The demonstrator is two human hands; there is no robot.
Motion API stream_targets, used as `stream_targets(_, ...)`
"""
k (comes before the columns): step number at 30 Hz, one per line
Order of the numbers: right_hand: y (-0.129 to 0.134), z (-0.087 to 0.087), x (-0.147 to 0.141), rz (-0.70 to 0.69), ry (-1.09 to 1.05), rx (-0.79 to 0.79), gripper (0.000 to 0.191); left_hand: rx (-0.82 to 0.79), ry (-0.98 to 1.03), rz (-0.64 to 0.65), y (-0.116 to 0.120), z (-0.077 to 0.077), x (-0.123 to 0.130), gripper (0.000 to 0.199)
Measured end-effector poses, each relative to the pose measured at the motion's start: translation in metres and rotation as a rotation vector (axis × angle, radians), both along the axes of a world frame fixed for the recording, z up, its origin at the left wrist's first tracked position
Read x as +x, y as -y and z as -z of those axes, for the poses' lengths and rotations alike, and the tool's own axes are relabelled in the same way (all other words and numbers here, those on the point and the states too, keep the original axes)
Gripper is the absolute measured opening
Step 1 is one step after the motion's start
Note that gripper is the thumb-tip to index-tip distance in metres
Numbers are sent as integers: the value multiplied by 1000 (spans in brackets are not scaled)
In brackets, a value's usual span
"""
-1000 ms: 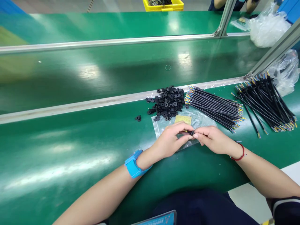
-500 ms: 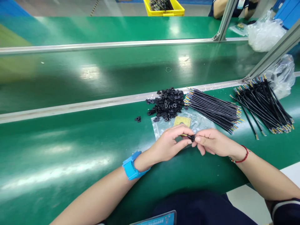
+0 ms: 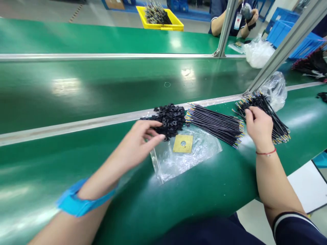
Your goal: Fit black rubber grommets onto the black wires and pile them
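Note:
Over the left edge of a heap of small black plastic pieces with holes (image 3: 171,119) is my left hand (image 3: 139,141), thumb and fingers apart, fingertips at the pieces. My right hand (image 3: 259,127) is at the near-left side of the right-hand pile of black cables (image 3: 272,114), whose stripped ends show coloured wires. Its fingers are curled together, and what they hold, if anything, is hidden against the dark cables. Between the hands lies a neat bundle of black cables (image 3: 216,122). A yellow square plate with a round hole (image 3: 187,139) rests on a clear zip bag (image 3: 173,168).
A metal rail (image 3: 122,117) runs behind the heap, and a slanted metal post (image 3: 278,51) rises behind the right pile. Clear plastic bags (image 3: 274,90) lie near it. Across the bench are a yellow bin (image 3: 176,25), blue crates (image 3: 296,37) and a co-worker (image 3: 219,22).
My hands have parted from the small black piece and wire they held together. The left moved left to the heap, the right moved to the right-hand cables. The view has shifted right.

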State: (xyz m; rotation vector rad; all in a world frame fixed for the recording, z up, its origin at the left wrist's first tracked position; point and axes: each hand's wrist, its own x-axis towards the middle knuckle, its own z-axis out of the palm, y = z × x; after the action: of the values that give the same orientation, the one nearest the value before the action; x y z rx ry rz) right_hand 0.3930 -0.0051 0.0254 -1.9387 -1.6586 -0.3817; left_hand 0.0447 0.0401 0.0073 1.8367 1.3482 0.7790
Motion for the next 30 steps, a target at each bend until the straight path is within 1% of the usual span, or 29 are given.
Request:
stream_targets(2,-11,12,32,77,23,-2,26,106,-139,-91,-11,3,-23,28)
stream_targets(3,-16,19,45,83,22,-14,25,127,-218,-89,-14,6,-34,28)
stream_targets(4,-20,26,54,83,23,-26,24,181,-267,-119,-15,11,-45,26)
stream_targets(5,-23,32,61,81,23,-35,22,178,-322,-93,-15,17,-54,26)
stream_targets(6,-24,36,65,83,23,-36,20,196,-345,-113,-13,23,-61,25)
stream_targets(8,-25,39,63,101,18,-12,19,154,-389,-70,-7,33,-71,23)
stream_targets(10,-25,36,48,93,13,17,23,120,-417,-79,-2,39,-75,18)
stream_targets(12,-24,32,21,-10,12,0,24,68,-442,-104,1,39,-74,13)
stream_targets(14,-26,30,-15,-224,45,-100,21,6,-450,-128,1,34,-71,9)
stream_targets(16,-29,30,-52,-464,145,-257,19,-64,-435,-119,1,29,-69,10)
stream_targets(17,-31,31,-69,-544,215,-328,20,-76,-420,-132,1,26,-68,11)
stream_targets(18,-35,31,-83,-583,287,-384,21,-77,-403,-136,2,24,-67,13)
stream_targets(19,-39,31,-94,-582,348,-419,22,-67,-383,-141,3,23,-65,14)
stream_targets(20,-44,32,-102,-552,386,-433,22,-56,-357,-145,5,22,-64,16)
stream_targets(22,-54,32,-108,-485,402,-445,18,-64,-278,-119,11,23,-59,18)
stream_targets(25,-63,32,-103,-457,350,-445,14,-140,-115,10,21,27,-44,24)
stream_targets(26,-62,32,-100,-454,331,-436,14,-139,-99,63,23,29,-38,24)
stream_targets(28,-57,31,-93,-441,280,-398,14,-54,-168,160,26,33,-24,17)
stream_targets(30,-45,30,-90,-461,184,-353,16,99,-333,228,26,36,-11,8)
